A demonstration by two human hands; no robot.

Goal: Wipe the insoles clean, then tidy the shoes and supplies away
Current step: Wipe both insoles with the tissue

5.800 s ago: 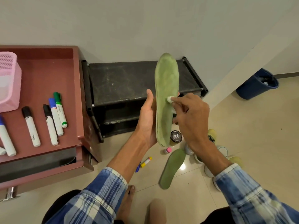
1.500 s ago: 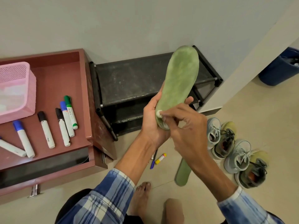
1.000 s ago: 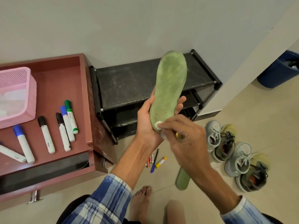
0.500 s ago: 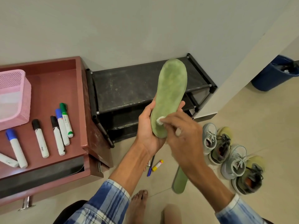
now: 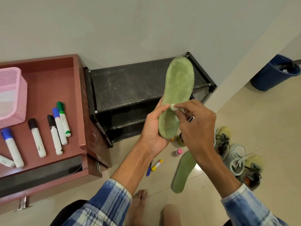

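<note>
A green insole [image 5: 178, 88] stands upright in front of me, its heel gripped by my left hand [image 5: 154, 128]. My right hand [image 5: 195, 123] pinches a small white wipe [image 5: 174, 108] and presses it against the insole's middle. A second green insole [image 5: 184, 172] lies flat on the floor below my right forearm. Two grey and yellow shoes [image 5: 239, 159] lie on the floor at the right, partly hidden by my right arm. A small pink-capped bottle [image 5: 178, 151] and a jar [image 5: 178, 141] stand on the floor under the held insole.
A black shoe rack [image 5: 130, 88] stands against the wall. At the left, a red-brown cabinet [image 5: 53, 88] holds a pink basket [image 5: 12, 95] and several markers [image 5: 60, 124]. A yellow glue stick [image 5: 156, 165] and a blue pen lie on the floor. A blue bin [image 5: 273, 72] stands at far right.
My right hand has slid the wipe up the insole from near the heel to the middle. The view has shifted a little.
</note>
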